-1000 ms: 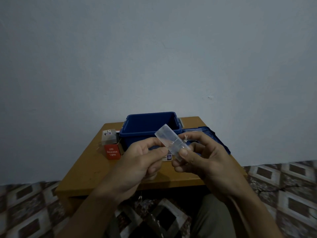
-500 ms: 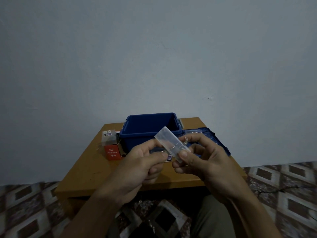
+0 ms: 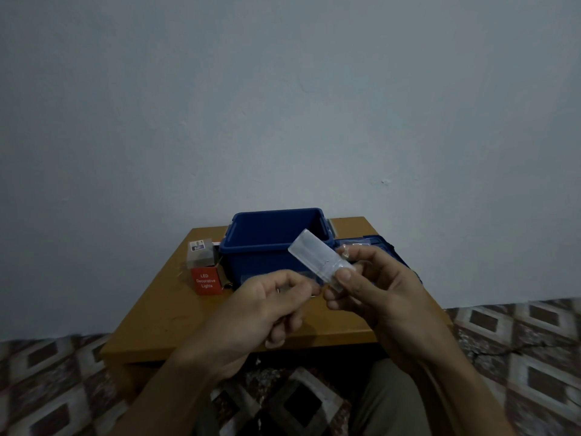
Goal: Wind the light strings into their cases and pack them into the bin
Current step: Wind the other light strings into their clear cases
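Two hands work above the table (image 3: 176, 309): right hand (image 3: 377, 287) pinches the clear case (image 3: 317, 256), tilted before the blue bin (image 3: 276, 243). Left hand (image 3: 267, 303) has dropped lower off the case, fingers curled, perhaps drawing wire; too blurred to tell. Winding likely continues.

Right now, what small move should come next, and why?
Probably feed more string into the case: the right hand holds it tilted, the left hand seems to pinch string at its lower end, and the bin behind stands open.
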Motion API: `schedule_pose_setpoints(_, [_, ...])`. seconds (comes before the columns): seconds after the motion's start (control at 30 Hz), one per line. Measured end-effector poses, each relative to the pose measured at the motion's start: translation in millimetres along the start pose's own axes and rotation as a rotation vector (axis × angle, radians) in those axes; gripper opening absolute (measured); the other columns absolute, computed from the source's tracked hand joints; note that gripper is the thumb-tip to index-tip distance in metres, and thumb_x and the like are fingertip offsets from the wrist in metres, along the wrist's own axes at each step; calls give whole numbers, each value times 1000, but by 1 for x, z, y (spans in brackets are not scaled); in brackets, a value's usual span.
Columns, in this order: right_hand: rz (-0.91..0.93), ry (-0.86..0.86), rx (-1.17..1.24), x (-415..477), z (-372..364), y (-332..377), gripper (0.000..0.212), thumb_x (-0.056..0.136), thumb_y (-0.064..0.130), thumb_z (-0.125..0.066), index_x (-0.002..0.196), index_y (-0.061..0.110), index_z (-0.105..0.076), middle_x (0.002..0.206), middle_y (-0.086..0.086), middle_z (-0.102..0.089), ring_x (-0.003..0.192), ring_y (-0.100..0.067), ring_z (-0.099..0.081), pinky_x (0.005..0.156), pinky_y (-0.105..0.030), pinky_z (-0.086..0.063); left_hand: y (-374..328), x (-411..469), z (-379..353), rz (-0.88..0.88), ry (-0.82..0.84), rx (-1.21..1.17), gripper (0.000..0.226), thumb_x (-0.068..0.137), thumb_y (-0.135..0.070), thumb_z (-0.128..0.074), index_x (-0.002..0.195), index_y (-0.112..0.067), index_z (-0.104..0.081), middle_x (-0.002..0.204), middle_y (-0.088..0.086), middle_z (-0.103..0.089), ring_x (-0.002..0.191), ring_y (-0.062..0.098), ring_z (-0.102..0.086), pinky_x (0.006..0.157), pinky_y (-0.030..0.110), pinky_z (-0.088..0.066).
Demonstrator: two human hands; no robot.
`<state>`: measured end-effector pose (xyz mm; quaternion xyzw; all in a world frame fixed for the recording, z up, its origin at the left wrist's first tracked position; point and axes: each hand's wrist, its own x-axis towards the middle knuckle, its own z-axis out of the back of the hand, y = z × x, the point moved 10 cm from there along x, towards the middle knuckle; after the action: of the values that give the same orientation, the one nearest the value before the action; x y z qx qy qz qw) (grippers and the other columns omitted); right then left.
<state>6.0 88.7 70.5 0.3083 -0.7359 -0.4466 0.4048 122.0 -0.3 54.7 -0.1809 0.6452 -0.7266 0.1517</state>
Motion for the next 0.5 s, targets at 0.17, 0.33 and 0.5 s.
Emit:
schedule_pose_setpoints(0.17, [-21,-3,110,0,4,2,43,72,18,-77,110,3,-66,88,-22,-65,72,-29,-69,65,-32,-58,11,1,4,14,-6,66,26,92,-34,-61,93,-10,-72,64,6,-54,49,12,-39,47,23,-31])
schedule_pose_setpoints(0.33, [-45,102,130,-3,-5,2,37,69,19,-85,103,9,-73,89,-20,-65,71,-31,-68,64,-33,-58,21,6,11,101,-33,9,20,93,-25,-62,88,-8,-72,69,7,-59,60,13,-52,58,23,-43])
schedule_pose_setpoints(0.5, [-92,157,77,-6,-11,0,24,80,6,-80,102,7,-73,93,-24,-63,69,-29,-65,64,-33,-58,6,11,24,80,-61,110,22,86,-31,-64,85,-10,-72,67,7,-60,57,13,-50,59,25,-42])
